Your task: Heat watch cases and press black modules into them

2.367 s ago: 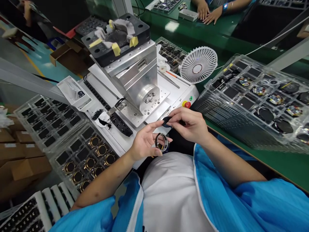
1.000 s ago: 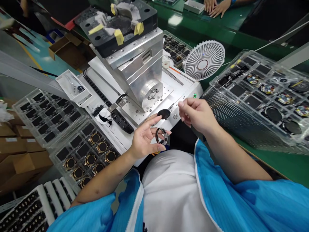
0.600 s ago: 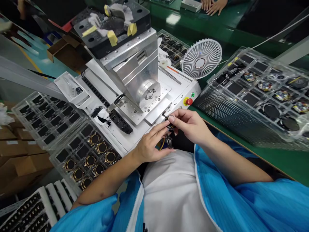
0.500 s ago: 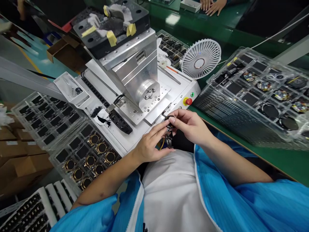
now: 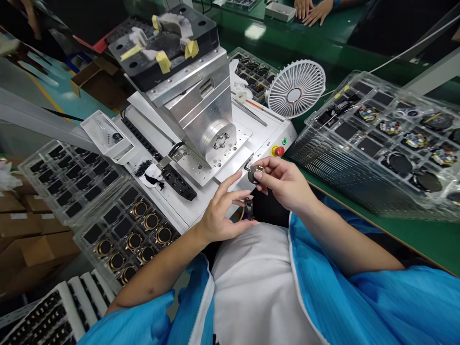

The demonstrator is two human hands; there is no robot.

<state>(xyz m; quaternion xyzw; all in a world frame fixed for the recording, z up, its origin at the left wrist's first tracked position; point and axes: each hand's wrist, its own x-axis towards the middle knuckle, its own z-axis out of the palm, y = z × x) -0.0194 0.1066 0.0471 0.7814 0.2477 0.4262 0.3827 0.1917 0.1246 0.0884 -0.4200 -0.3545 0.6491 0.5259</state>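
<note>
Between the thumb and fingers of my right hand (image 5: 285, 184) is a small round dark watch part (image 5: 254, 175), its flat face tilted toward me. Just below and to the left, my left hand (image 5: 224, 213) pinches a dark watch case (image 5: 249, 209), seen nearly edge-on, between thumb and fingertips. Its index finger is stretched out, apart from the case. A small gap separates the two parts, and both are held in front of the white machine base (image 5: 230, 191). Fine detail on either part is too small to make out.
A metal fixture (image 5: 212, 110) rises from the machine. Near it are a red stop button (image 5: 279, 151) and a white fan (image 5: 295, 90). Stacked clear trays (image 5: 373, 191) stand right; a tray of gold-rimmed watch cases (image 5: 124, 218) lies left. Another person's hands (image 5: 312, 12) rest across the table.
My hands have drawn apart. The round part in my right hand has come away from the case in my left and turned its face toward me. My left index finger has lifted.
</note>
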